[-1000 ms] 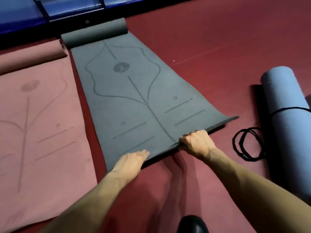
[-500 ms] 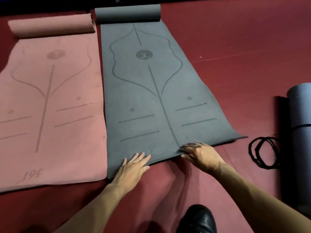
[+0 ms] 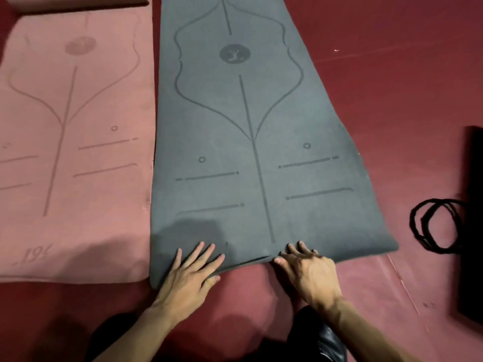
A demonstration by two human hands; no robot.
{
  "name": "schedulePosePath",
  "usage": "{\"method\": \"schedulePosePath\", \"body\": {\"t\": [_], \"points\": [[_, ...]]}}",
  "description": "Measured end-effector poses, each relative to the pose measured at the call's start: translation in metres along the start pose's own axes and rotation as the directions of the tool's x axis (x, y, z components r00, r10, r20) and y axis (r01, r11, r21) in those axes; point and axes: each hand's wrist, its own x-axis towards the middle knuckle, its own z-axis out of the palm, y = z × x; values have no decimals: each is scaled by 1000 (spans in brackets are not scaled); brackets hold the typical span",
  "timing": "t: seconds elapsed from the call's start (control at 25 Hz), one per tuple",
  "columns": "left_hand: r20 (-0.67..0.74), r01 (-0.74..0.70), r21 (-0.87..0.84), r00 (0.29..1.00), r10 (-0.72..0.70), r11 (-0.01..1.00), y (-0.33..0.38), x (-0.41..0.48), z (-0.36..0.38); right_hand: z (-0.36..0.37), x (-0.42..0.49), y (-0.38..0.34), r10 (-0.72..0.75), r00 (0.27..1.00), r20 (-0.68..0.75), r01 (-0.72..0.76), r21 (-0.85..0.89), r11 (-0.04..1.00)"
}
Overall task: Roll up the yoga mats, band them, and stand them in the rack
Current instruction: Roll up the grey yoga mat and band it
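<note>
The grey yoga mat [image 3: 248, 152] lies unrolled on the dark red floor [image 3: 379, 74], just beside a pink yoga mat [image 3: 73, 152] that is also spread flat. Both hands are at the grey mat's near end.

A second ago the right hand [image 3: 307, 270] was curled over that edge. Now its grip is spread, with the fingers laid fairly straight on the mat surface and the thumb at the lip of the edge. Whether the thumb is tucked underneath cannot be told. The left hand [image 3: 192, 273] was flat before and is flat now, its grip open and splayed, with the fingertips on the mat and the heel of the palm off the edge on the floor. The view has also come in closer over the near end.

The change suggests that the end has been set down and squared, and that the first turn of the roll is about to be started. No fold or curl shows at the near edge yet, so the rolling of this mat has hardly begun.

A coil of black bands [image 3: 433, 226] lies on the floor, well to the right of the mat, touching a dark shape [image 3: 473, 231] at the frame's edge. No rack is in view.
</note>
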Motion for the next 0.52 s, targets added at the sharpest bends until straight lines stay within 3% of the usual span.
{"method": "schedulePosePath", "body": {"t": [0.12, 0.24, 0.4, 0.52], "points": [[-130, 6, 48, 992, 1, 999, 7, -33, 18, 5, -28, -22, 20, 999, 44, -19, -10, 1000], [-236, 31, -48, 971, -41, 998, 8, -26, 17, 9, -34, -8, 45, 997, -66, -39, 93, 995], [-373, 10, -106, 927, -49, 994, 0, -10, 6, 12, -30, 4, -65, 991, -114, 76, 88, 993], [-517, -77, 16, 853, 74, 997, 5, 11, -5, 9, -4, 4, -8, 993, -116, 13, 44, 999]]}}
